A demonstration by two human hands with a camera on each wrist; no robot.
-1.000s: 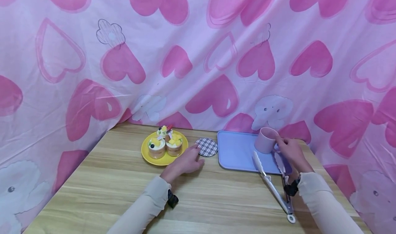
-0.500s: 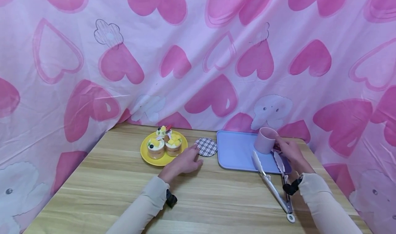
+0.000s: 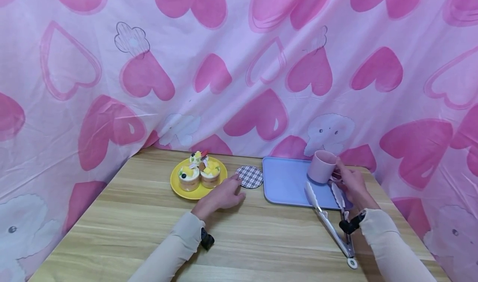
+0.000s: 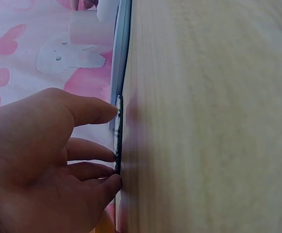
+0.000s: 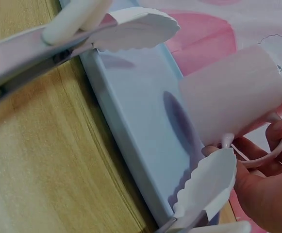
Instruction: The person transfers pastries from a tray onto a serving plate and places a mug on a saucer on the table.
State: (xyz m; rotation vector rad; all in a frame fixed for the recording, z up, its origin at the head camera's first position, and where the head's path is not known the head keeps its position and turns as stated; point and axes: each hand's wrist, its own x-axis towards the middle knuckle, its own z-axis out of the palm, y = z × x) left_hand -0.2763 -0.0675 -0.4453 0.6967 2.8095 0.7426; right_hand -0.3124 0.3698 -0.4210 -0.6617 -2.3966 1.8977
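Note:
My right hand (image 3: 352, 184) grips the handle of a pink mug (image 3: 322, 166). Fingers curl through and around the handle in the right wrist view, where the mug (image 5: 235, 94) hangs just above the blue tray (image 5: 131, 131), its shadow below. On the left, my left hand (image 3: 223, 194) reaches to a round checked coaster (image 3: 251, 177), the index fingertip at its left edge. Seen edge-on in the left wrist view, the coaster (image 4: 118, 131) lies flat on the table. Metal tongs (image 3: 332, 228) with white scalloped tips lie spread over the tray's near edge, close to the right hand.
A yellow plate (image 3: 199, 195) bearing several dessert cups (image 3: 189, 180) stands left of the coaster. Tray (image 3: 285, 182) and coaster sit side by side on the wooden table (image 3: 261, 240). A pink heart-patterned cloth (image 3: 239, 66) hangs behind.
The right hand has raised the mug slightly off the tray. The left hand, coaster, plate and tongs stay about where they were.

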